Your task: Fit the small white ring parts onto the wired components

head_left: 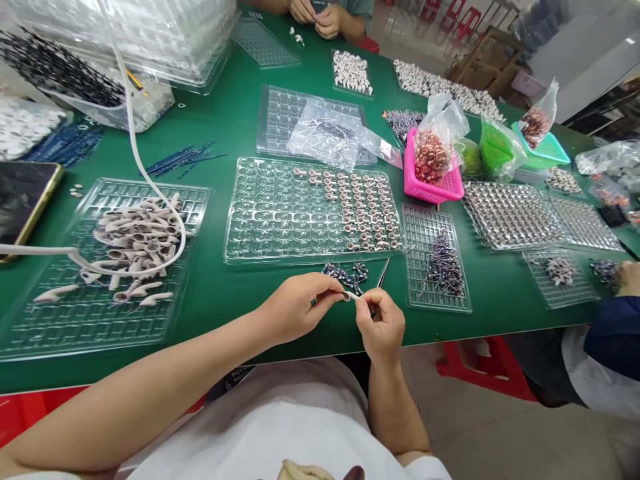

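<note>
My left hand [300, 305] pinches the dark-ended side of a small pale piece [352, 295] above the green table's front part. The piece's other end is between the thumb and fingers of my right hand [382, 320]. Metal tweezers [383, 273] show just beyond my right hand, partly hidden by it. Small dark wired parts [345, 275] lie in a pile behind my fingers. Farther back sits a clear tray [280, 213], its right side filled with rows of similar pale spoon-shaped pieces [358, 200].
At left, a clear tray [45, 327] holds a heap of pale pieces, with a white cable [131, 127] looped over it. A tray of dark wired parts [440, 267] and a pink basket [433, 192] stand right. Other people's hands [327, 20] show at the back.
</note>
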A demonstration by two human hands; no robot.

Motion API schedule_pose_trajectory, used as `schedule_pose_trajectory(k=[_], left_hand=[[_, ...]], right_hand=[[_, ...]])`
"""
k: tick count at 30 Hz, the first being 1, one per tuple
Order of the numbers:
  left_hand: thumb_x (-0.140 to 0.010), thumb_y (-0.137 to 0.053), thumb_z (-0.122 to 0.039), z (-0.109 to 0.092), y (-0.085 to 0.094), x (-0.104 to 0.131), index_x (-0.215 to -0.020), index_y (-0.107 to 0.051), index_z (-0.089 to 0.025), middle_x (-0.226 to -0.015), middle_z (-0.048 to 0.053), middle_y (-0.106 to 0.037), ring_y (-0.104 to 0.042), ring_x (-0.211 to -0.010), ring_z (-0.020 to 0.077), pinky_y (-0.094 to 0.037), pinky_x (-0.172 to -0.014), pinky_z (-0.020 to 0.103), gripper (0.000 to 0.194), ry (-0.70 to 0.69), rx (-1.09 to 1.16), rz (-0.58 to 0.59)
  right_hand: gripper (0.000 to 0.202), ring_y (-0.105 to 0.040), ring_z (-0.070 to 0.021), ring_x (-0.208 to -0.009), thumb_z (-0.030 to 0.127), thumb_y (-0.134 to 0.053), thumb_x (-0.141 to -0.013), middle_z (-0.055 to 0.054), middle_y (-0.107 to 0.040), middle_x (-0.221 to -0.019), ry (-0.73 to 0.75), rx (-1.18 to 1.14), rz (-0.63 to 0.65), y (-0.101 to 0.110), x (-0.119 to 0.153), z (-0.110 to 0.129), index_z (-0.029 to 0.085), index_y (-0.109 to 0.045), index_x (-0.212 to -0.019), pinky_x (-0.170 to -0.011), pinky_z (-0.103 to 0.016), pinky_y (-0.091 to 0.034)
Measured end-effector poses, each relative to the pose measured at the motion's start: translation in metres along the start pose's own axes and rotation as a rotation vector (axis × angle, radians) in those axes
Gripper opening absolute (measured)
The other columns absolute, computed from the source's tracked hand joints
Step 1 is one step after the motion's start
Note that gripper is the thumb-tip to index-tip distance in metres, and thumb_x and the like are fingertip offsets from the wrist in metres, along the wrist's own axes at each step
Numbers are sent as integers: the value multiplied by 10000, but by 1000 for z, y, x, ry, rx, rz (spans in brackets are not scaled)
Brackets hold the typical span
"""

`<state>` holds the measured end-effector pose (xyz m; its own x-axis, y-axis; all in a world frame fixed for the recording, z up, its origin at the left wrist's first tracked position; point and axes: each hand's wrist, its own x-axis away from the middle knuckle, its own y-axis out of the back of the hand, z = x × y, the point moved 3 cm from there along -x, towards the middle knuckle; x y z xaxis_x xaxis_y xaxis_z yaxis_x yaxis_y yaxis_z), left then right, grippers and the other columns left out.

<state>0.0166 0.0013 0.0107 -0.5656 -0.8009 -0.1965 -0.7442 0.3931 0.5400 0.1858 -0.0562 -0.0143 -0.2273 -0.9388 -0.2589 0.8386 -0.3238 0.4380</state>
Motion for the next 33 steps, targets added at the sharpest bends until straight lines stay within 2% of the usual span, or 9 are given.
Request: schedule_pose_trajectory(k=[4, 9, 14, 17, 22, 25, 27, 30, 33], left_hand=[[-939, -478, -190, -3, 0, 2, -907, -633, -167, -798, 43, -688, -626, -729, 169, -465, -648, 263, 160, -83, -135, 12], [-928, -413, -171, -20, 2, 8, -858, -604, -152, -781, 82, -647, -586, -743, 215, -455, -651, 319, 204, -202, -415, 49], [-853, -451, -156, -32, 14, 22, -782, -549, -176, -739, 64, -617, -538, -671, 196, -435, -596, 318, 123, -234, -537, 51], [-874, -429, -151, -20, 46, 38, -766, -537, -183, -720, 53, -599, -540, -672, 186, -437, -597, 302, 155, -99, -556, -78], [-923, -422, -241, 26, 136, 74, -808, -604, -170, -793, 71, -644, -592, -734, 193, -461, -642, 283, 226, 275, -729, -401], [-906, -432, -289, 49, 181, 91, -836, -669, -157, -836, 110, -686, -634, -782, 254, -482, -660, 327, 280, 481, -939, -482], [-885, -433, -294, 58, 194, 93, -832, -695, -128, -826, 155, -691, -646, -819, 312, -499, -697, 382, 314, 520, -1035, -470], [-864, -450, -281, 62, 183, 73, -886, -719, -102, -925, 196, -699, -639, -958, 357, -495, -864, 458, 324, 387, -1066, -434], [-883, -468, -285, 55, 144, 30, -1000, -716, -124, -1090, 179, -684, -608, -1067, 341, -471, -954, 482, 319, 197, -956, -377]], right_hand=[[131, -479, -102, -573, 209, -563, -846, 45, -520, -642, 34, 21, 18, 0, 0, -1, 208, -553, -715, -570, -233, -411], [137, -495, -109, -567, 191, -556, -846, 38, -536, -644, 84, 2, 63, 1, 1, -1, 208, -556, -709, -553, -233, -415], [143, -553, -134, -601, 233, -557, -891, 12, -585, -679, 192, -63, 267, -3, 1, 2, 216, -584, -751, -575, -251, -459], [93, -613, -152, -672, 261, -562, -908, -14, -650, -770, 264, -70, 292, -3, 1, 2, 227, -628, -852, -623, -257, -498], [149, -643, -155, -713, 293, -509, -951, -36, -678, -859, 241, -50, 294, -2, 3, -6, 232, -644, -966, -585, -238, -498], [144, -652, -151, -738, 263, -499, -958, -30, -674, -850, 274, -83, 284, -3, 3, -4, 229, -638, -972, -611, -234, -504], [140, -655, -146, -751, 236, -494, -959, -24, -672, -842, 296, -101, 273, -4, 3, -1, 226, -634, -965, -644, -237, -509], [136, -649, -139, -750, 210, -491, -958, -18, -667, -832, 306, -113, 252, -5, 2, 3, 221, -627, -958, -663, -238, -505], [130, -635, -131, -746, 194, -492, -957, -11, -655, -819, 293, -126, 252, -7, 3, 4, 216, -620, -955, -678, -241, -497]])
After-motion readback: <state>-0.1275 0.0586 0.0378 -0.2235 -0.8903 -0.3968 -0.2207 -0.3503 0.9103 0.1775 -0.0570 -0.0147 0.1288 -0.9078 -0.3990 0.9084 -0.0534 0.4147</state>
